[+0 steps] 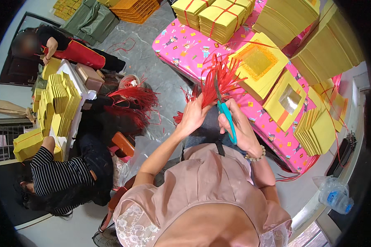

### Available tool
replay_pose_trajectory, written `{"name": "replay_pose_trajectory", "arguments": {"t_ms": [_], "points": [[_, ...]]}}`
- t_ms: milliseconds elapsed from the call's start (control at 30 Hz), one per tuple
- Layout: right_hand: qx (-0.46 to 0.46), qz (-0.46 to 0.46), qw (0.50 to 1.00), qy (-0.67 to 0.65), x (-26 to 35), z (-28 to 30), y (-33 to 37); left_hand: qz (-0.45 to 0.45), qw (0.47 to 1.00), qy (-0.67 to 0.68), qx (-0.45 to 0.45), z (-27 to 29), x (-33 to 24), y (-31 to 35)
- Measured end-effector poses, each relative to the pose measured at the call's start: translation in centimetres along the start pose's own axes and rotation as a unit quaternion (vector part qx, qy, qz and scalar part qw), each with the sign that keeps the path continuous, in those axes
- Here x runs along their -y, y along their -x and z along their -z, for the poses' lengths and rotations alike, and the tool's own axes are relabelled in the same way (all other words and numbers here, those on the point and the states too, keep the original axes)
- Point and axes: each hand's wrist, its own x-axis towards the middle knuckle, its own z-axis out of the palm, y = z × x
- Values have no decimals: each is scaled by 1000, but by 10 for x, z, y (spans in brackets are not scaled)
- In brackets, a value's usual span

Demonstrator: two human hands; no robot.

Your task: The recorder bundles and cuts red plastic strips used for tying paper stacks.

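My left hand (192, 113) is closed around a thick bunch of red plastic strips (212, 86), whose loose ends fan out above the fist. In my right hand (244, 132), which wears a beaded bracelet, is a pair of scissors (225, 117) with teal handles. The dark blades point up and lie against the right side of the bunch; whether they are open or closed is hard to make out. Both hands are in front of my body, left of the pink table's near edge.
On the pink patterned table (185, 45) stand tall stacks of yellow paper (329, 49) and tied yellow bundles (220, 20). More red strips (134, 99) hang at the left. Two people work at a side table with yellow stacks (59, 99). An orange crate (134, 9) stands at the back.
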Motion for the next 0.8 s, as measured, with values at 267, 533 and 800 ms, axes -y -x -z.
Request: {"name": "replay_pose_trajectory", "arguments": {"t_ms": [267, 533, 800], "points": [[-17, 12, 999, 39, 1, 3, -4, -4, 1000, 3, -2, -3, 3, 0], [-42, 35, 987, 154, 3, 2, -5, 15, 1000, 16, 10, -5, 6, 0], [-109, 91, 946, 292, -2, 3, -9, 26, 999, 32, 24, -4, 6, -1]]}}
